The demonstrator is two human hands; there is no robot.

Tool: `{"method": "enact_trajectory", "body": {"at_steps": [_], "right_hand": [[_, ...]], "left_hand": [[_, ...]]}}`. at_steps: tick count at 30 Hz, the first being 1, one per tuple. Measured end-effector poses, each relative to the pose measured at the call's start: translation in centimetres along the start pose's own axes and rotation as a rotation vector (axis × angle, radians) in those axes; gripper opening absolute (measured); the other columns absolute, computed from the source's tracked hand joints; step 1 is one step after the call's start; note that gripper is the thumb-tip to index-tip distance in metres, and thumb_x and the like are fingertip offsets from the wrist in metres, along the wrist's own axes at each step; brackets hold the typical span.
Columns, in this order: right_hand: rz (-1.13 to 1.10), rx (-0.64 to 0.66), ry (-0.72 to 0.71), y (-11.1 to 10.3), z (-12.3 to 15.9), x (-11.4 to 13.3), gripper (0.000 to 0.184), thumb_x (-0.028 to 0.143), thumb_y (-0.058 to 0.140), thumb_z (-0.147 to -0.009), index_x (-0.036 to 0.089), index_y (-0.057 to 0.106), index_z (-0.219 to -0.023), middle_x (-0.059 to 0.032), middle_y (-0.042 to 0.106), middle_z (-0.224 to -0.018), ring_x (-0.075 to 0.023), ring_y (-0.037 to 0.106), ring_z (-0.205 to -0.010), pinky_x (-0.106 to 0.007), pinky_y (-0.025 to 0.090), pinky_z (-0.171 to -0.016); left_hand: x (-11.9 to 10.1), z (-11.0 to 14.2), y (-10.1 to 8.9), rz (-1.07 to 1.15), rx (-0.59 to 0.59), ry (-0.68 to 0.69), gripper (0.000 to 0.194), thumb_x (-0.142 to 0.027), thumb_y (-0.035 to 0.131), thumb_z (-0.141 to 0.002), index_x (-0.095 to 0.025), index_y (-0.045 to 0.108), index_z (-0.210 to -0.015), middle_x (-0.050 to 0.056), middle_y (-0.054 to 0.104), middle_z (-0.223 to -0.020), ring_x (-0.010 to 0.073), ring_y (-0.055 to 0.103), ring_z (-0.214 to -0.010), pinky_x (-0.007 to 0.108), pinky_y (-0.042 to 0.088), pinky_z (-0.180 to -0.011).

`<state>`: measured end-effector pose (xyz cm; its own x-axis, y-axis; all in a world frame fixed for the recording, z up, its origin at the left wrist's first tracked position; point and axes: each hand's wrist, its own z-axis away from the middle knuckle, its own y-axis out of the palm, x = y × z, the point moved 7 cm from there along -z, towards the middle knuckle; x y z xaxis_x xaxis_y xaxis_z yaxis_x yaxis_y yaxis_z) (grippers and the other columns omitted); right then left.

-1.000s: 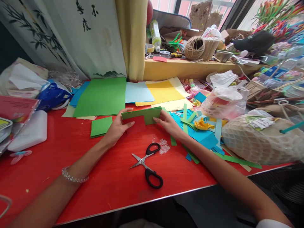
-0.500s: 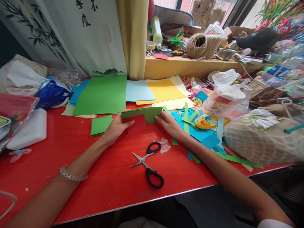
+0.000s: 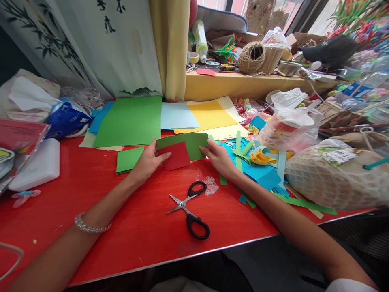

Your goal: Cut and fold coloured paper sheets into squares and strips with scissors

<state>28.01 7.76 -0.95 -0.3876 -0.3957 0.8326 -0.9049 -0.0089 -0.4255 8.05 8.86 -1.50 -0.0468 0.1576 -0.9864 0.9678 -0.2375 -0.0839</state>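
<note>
Between my hands a strip of green paper [image 3: 197, 145] is held up just above the red table. My left hand [image 3: 149, 160] pinches its left end, together with a smaller red paper square [image 3: 176, 157] that lies in front of it under the thumb. At the strip's right end, my right hand [image 3: 216, 156] grips the edge between thumb and fingers. Scissors [image 3: 184, 206] with black handles lie on the table below, blades parted. Left of my left hand rests a small stack of green paper squares [image 3: 129, 160].
Large green sheets [image 3: 130, 121], a light blue sheet [image 3: 179, 115] and a yellow sheet [image 3: 212, 114] lie along the back. Blue and green offcuts [image 3: 261, 176] pile up on the right beside a netted bundle [image 3: 337, 178]. A white container [image 3: 36, 166] stands at the left.
The green strip has tilted so that more of its face shows, and the red square has shifted slightly with it. Both hands keep their grip.
</note>
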Motion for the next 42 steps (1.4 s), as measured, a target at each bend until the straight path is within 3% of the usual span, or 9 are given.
{"method": "enact_trajectory", "body": {"at_steps": [10,14,16,19,28,33,36,38,42], "right_hand": [[-0.437,0.095,0.444,0.1,0.2,-1.8,0.020,0.029,0.061,-0.079,0.012,0.060,-0.090,-0.0049,0.063,-0.067,-0.0115,0.059,-0.050,-0.022,0.050,-0.043],[-0.463,0.112,0.477,0.2,0.3,-2.2,0.018,0.028,0.063,-0.078,0.012,0.060,-0.085,-0.0057,0.063,-0.067,-0.0103,0.059,-0.049,-0.020,0.049,-0.042],[-0.474,0.116,0.488,0.2,0.3,-2.2,0.014,0.025,0.062,-0.079,0.012,0.059,-0.081,-0.0055,0.063,-0.068,-0.0096,0.059,-0.049,-0.019,0.048,-0.041],[-0.486,0.126,0.500,0.1,0.3,-2.3,0.008,0.020,0.060,-0.080,0.014,0.057,-0.076,-0.0043,0.061,-0.066,-0.0097,0.059,-0.049,-0.018,0.048,-0.040],[-0.512,0.231,0.531,0.7,0.6,-2.7,0.010,0.024,0.063,-0.077,0.016,0.060,-0.081,-0.0054,0.062,-0.072,-0.0105,0.058,-0.049,-0.022,0.049,-0.040],[-0.511,0.237,0.528,0.4,0.5,-2.6,0.013,0.026,0.064,-0.076,0.016,0.058,-0.079,-0.0052,0.061,-0.072,-0.0109,0.058,-0.050,-0.021,0.044,-0.037],[-0.476,0.230,0.469,0.2,0.4,-2.0,0.013,0.029,0.061,-0.079,0.017,0.055,-0.079,-0.0015,0.057,-0.066,-0.0076,0.052,-0.043,-0.019,0.033,-0.031],[-0.434,0.210,0.397,0.0,0.2,-1.4,0.013,0.030,0.059,-0.081,0.018,0.055,-0.080,0.0019,0.053,-0.062,-0.0045,0.042,-0.037,-0.020,0.026,-0.030],[-0.173,0.141,0.188,-0.7,-0.2,0.0,0.014,0.033,0.054,-0.085,0.020,0.057,-0.086,0.0058,0.045,-0.054,-0.0042,0.033,-0.037,-0.021,0.025,-0.036]], "left_hand": [[1.3,0.7,-0.8,-0.215,-0.018,-0.325,0.057,-0.050,0.063,-0.073,-0.016,0.042,-0.114,0.004,0.059,-0.081,0.0178,0.062,-0.064,0.031,0.053,-0.053],[-2.5,0.5,-0.8,-0.699,-0.058,0.174,0.052,-0.049,0.062,-0.075,-0.020,0.047,-0.116,0.010,0.054,-0.111,0.0247,0.054,-0.104,0.041,0.049,-0.084],[-3.8,1.2,0.7,-0.871,0.101,0.437,0.045,-0.046,0.060,-0.078,-0.022,0.053,-0.115,0.010,0.051,-0.123,0.0257,0.042,-0.120,0.044,0.036,-0.100],[-3.9,1.8,1.9,-0.932,0.304,0.566,0.033,-0.043,0.056,-0.083,-0.025,0.060,-0.110,0.006,0.052,-0.129,0.0239,0.033,-0.129,0.044,0.025,-0.107],[-2.3,0.8,0.7,-0.821,0.375,0.313,0.038,-0.038,0.030,-0.094,-0.031,0.062,-0.110,-0.002,0.055,-0.129,0.0189,0.033,-0.131,0.046,0.008,-0.111],[-3.6,0.4,-1.1,-0.645,0.035,0.201,0.034,-0.043,0.040,-0.090,-0.025,0.062,-0.109,0.003,0.059,-0.123,0.0220,0.050,-0.114,0.037,0.036,-0.099],[-1.8,0.4,-2.4,-0.535,-0.112,-0.122,0.045,-0.049,0.056,-0.078,-0.022,0.057,-0.113,0.006,0.066,-0.096,0.0177,0.060,-0.072,0.027,0.048,-0.059],[-0.3,0.7,-2.0,-0.433,-0.048,-0.294,0.042,-0.049,0.060,-0.074,-0.020,0.059,-0.104,0.000,0.060,-0.064,0.0122,0.049,-0.046,0.022,0.033,-0.037],[-0.4,0.7,-1.5,-0.406,-0.021,-0.230,0.024,-0.041,0.061,-0.075,-0.020,0.056,-0.065,-0.006,0.041,-0.039,0.0082,0.036,-0.035,0.020,0.022,-0.035]]}}
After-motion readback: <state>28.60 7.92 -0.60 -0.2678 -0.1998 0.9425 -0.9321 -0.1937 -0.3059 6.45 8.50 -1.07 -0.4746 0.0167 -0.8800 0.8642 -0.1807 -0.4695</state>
